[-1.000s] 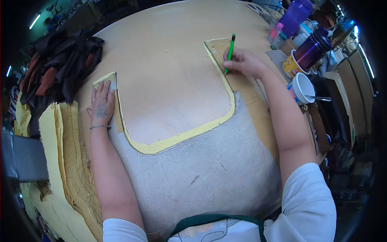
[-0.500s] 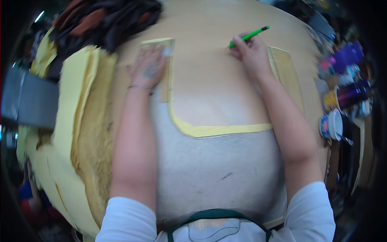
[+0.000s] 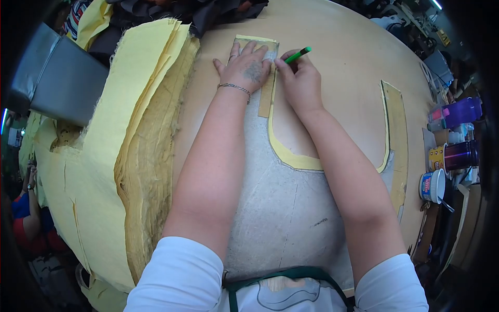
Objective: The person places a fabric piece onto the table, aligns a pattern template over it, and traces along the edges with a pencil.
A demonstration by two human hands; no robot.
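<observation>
- Left hand point(image 3: 249, 67): palm down, fingers spread, flat on the upper end of the template's left arm; grips nothing.
- Right hand point(image 3: 302, 80): fingers closed in a pinch round a green pen point(image 3: 299, 55), just beside the left fingertips.
- Template point(image 3: 275, 208): grey, U-shaped, on the desk point(image 3: 332, 62); under the left hand and running back beneath both forearms. Its right arm stands apart from the right hand, with no hand on it.
- Yellow band point(image 3: 296, 161): along the template's inner edge; crossed by the right forearm.
- Yellow stack point(image 3: 143, 99): left of the left hand, close by the left forearm.
- Tub point(image 3: 427, 186): well right of the right hand, spoon point(image 3: 446, 205) jutting out.
- Risk, pivot: only one end is pressed, so a push from the pen or a dragging forearm might swing the template.
- Risk, stray mark: pen and left fingers sit close; a finger could block or deflect it.
- Risk, stack: an outward elbow could shift its layers.
- Doubt: pen tip too small to tell whether it touches.
</observation>
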